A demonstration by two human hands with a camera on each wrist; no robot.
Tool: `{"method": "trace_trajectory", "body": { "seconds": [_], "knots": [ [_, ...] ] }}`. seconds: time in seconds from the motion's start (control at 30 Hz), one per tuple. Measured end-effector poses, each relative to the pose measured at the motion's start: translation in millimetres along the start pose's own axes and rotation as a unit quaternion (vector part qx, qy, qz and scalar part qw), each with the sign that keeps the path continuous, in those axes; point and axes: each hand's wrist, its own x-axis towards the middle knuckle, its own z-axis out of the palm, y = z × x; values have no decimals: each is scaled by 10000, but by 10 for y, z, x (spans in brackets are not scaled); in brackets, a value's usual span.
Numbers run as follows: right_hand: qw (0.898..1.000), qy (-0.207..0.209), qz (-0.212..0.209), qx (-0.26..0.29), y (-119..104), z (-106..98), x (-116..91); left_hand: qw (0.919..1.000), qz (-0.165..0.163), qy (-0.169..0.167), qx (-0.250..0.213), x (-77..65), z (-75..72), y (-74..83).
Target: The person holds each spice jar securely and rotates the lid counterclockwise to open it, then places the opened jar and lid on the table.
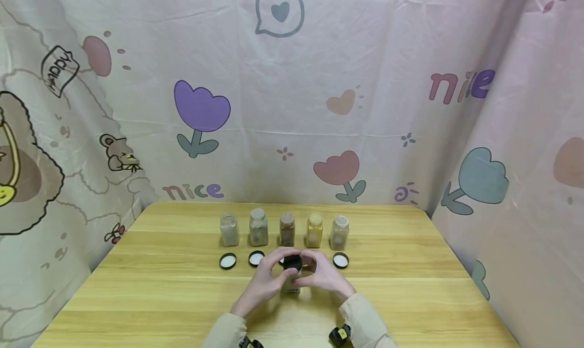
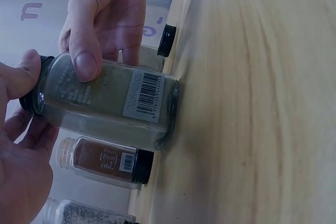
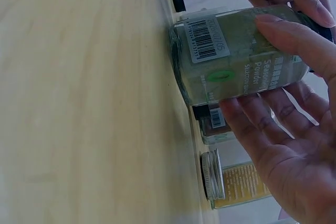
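A square glass jar of greenish-grey powder (image 3: 239, 51), labelled "Seasoning Powder" with a barcode, stands upright between the two hands. Whether its base touches the table, I cannot tell. My left hand (image 1: 266, 279) pinches the black lid (image 1: 292, 262) at the jar's mouth with thumb and fingers. Around the glass body, my right hand (image 1: 326, 274) holds the jar, its thumb on one face and fingers on the other side. Behind the hands a lidless jar of brown powder (image 1: 287, 230) and a jar of yellow powder (image 1: 315, 231) stand in a row.
The same row holds a pale-powder jar (image 1: 229, 230), a jar with dark flecks (image 1: 258, 228) and another light jar (image 1: 339, 233). Black-rimmed lids (image 1: 227, 261) lie before them, some partly hidden by the hands. A printed curtain (image 1: 274, 110) hangs behind the wooden table (image 1: 159, 287).
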Motion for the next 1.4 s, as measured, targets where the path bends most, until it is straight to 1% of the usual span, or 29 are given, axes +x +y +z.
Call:
{"method": "trace_trajectory", "body": {
  "seconds": [0.17,0.3,0.47,0.6,0.73,0.8,0.87,0.93,1.0,1.1,1.2,1.3,1.4],
  "knots": [
    [10000,3,-22,-76,-9,1,-5,10000,39,77,17,-5,16,-2],
    [9999,-6,-85,-92,-5,2,-4,9998,135,136,73,-10,30,-12],
    [9999,-15,-118,-38,2,3,1,9991,286,279,137,-4,47,-2],
    [9999,2,-112,-80,2,3,2,9978,382,454,288,2,72,14],
    [9999,26,-112,-119,0,6,7,9961,281,669,502,4,105,30],
    [9998,46,-89,-145,-4,6,7,9954,111,736,596,1,118,38],
    [9998,65,-40,-176,-9,4,5,9949,-19,735,684,-2,123,43],
    [9997,80,20,-210,-15,2,3,9953,-111,612,739,-2,115,49],
    [9996,85,36,-253,-18,0,3,9963,-141,369,761,-1,85,54],
    [9994,95,65,-318,-22,-1,6,9981,-218,-153,562,4,4,78],
    [9992,113,108,-358,-23,-1,6,9967,-295,-681,320,7,-86,107],
    [9994,120,157,-296,-22,1,0,9939,-160,-1056,287,12,-142,121],
    [9996,122,159,-208,-23,6,-11,9921,103,-1193,385,22,-163,118]
  ]
}}
